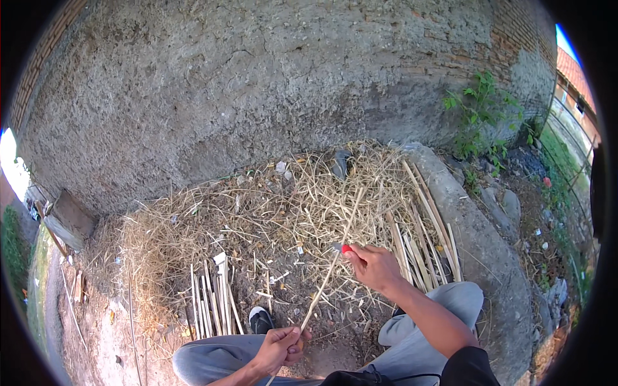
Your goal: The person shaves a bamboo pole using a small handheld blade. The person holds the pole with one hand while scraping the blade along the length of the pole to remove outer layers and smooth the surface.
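A long thin pale wooden stick (325,283) slants upward and away from my lap. My left hand (280,348) is closed around its lower part, near my left knee. Farther along, my right hand (374,268) grips a small knife (346,248); its red handle shows at the fingers. The knife's short grey blade lies against the stick, and most of the handle is hidden in my fist. Curled pale shavings (322,206) cover the ground beneath and beyond the stick.
Several split sticks (214,302) lean beside my left leg, and more sticks (421,244) lie beyond my right knee. A rough grey wall (277,96) rises ahead. Concrete edging (479,257) runs along the right. A dark shoe (259,320) shows near the left sticks.
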Demonstrator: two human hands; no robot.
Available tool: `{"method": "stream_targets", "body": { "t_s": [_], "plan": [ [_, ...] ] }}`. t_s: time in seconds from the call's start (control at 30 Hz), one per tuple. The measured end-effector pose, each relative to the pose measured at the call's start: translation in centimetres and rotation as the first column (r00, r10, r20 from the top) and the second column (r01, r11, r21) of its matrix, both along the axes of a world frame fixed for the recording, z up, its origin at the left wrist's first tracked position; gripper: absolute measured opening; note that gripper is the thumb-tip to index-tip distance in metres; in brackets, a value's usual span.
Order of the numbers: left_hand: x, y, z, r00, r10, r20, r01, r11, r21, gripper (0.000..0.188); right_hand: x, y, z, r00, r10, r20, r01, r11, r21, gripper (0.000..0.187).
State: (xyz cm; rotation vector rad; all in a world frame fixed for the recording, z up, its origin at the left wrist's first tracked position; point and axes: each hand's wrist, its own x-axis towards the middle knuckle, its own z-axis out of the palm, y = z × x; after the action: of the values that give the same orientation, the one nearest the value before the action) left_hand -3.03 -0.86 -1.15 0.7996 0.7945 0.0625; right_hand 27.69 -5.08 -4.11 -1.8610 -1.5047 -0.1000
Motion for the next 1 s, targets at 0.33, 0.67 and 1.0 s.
{"method": "stream_targets", "body": {
  "t_s": [0.33,0.67,1.0],
  "plan": [
    [-3.1,-1.9,-0.2,0.999,-0.046,0.019,0.040,0.971,0.237,0.028,6.0,-0.2,2.9,0.966,-0.249,-0.075,0.246,0.968,-0.050,0.038],
    [-11.5,-4.9,1.9,0.995,0.050,-0.088,-0.032,0.980,0.198,0.024,7.0,0.1,1.6,0.893,-0.387,-0.228,0.385,0.921,-0.056,0.032],
    [-4.3,-1.4,2.1,0.944,0.300,-0.138,-0.292,0.953,0.077,0.026,-5.2,-1.2,1.5,0.894,0.290,-0.341,-0.239,0.954,0.183,0.032]
  ]
}}
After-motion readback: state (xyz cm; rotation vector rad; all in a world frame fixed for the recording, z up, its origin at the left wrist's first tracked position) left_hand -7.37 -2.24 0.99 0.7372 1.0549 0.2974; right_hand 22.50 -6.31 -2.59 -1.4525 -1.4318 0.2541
